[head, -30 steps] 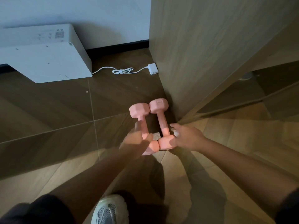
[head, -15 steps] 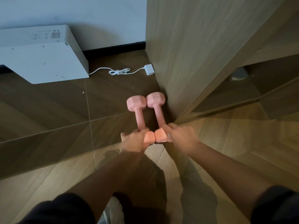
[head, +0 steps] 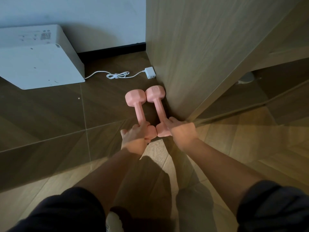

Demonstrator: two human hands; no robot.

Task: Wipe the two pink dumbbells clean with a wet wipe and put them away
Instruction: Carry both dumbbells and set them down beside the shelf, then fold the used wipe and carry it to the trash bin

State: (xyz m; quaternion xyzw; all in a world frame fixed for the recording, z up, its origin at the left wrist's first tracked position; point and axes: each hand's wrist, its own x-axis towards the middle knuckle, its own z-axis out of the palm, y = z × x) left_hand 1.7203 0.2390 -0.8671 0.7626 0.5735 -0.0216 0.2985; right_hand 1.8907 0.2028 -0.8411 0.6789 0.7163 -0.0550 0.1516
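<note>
Dark wood floor (head: 50, 124), dim light, and a tall wood panel (head: 192, 56) on the right side. Both pink dumbbells lie on the floor side by side at the panel's foot: L dumbbell (head: 135, 101) and R dumbbell (head: 155, 96), far heads touching, near heads also touching. L hand (head: 133, 135) is curled round the L dumbbell's handle, close to the near head. R hand (head: 182, 131) is closed on the R dumbbell's handle at the same end, fingers over the top. No wipe is in view, so I cannot tell if cleaning is done.

What can go wrong, I think: both grips are at the near end, not the middle, so on a lift the far heads would probably drop & swing. R dumbbell is just beside the panel and may scrape or knock it. The heads can bang together too. A white charger (head: 150, 73) w/ cable lies near, behind them; a push fwd could hit it.
</note>
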